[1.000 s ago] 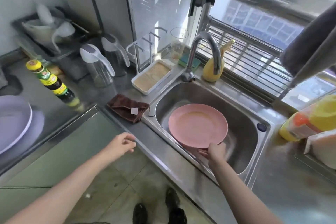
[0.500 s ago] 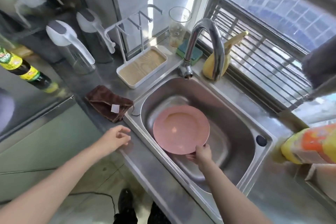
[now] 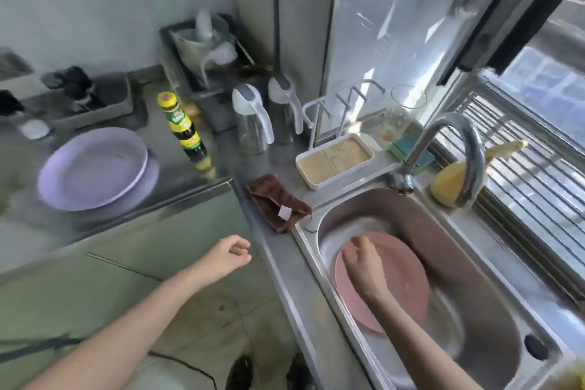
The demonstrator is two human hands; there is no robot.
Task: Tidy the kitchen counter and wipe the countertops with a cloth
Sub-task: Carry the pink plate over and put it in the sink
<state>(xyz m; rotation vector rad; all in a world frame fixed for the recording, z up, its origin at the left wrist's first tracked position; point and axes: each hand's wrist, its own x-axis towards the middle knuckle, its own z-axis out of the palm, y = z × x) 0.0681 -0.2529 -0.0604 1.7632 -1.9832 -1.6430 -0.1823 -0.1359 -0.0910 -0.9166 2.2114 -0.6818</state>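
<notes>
Head view, steel worktop point(image 3: 285, 282) running in an L around a corner; sink point(image 3: 443, 231) set into the right-hand run beneath the window. Pink plate point(image 3: 402, 272) lies inside the sink basin, toward its left wall, tilted; right hand point(image 3: 364, 263) is over the plate's left portion, fingers bent downward and spread, touching or just above its surface; whether it grips the rim cannot be told through the blur. Left hand point(image 3: 224, 258) hangs off the worktop's front edge, over the floor, fingers loosely curled, holding nothing. Brown cloth point(image 3: 278, 203) lies folded on the worktop at the inner corner, just beside the sink's left rim, a small white tag on its upper face; neither hand touches it. Faucet point(image 3: 449, 149) arches over the sink's back edge; yellow scoop-shaped object point(image 3: 449, 180) stands behind it against the window grille. White tray with wood-grain bottom point(image 3: 335, 161) sits at the back edge between cloth and faucet; a clear glass point(image 3: 402, 114) and a green sponge point(image 3: 408, 149) lie behind it. Two lidded jugs point(image 3: 253, 120) stand near the back wall; dark sauce bottle with yellow labels point(image 3: 183, 130) stands on the left run, and lilac plates point(image 3: 95, 168) are stacked near that run's front edge.
</notes>
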